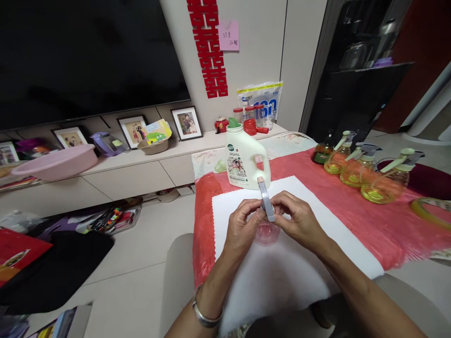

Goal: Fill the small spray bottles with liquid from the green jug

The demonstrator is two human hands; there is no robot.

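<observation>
A small clear pinkish bottle point(267, 234) stands on the white cloth point(299, 267), topped by a grey spray head point(266, 201). My left hand point(243, 223) pinches the neck of the spray head from the left, fingers closed. From the right, my right hand point(298, 218) grips the same part with thumb and fingers. The fingertips hide the joint between head and bottle. Just behind them stands a large pale green jug point(243, 162) with a handle and an open mouth.
Three spray bottles with yellow liquid point(382, 190) and a dark bottle point(322, 152) stand on the red cover point(334, 197) at right. A roll of tape point(431, 211) lies at the right edge. Red-lidded jars point(249, 114) are behind the jug.
</observation>
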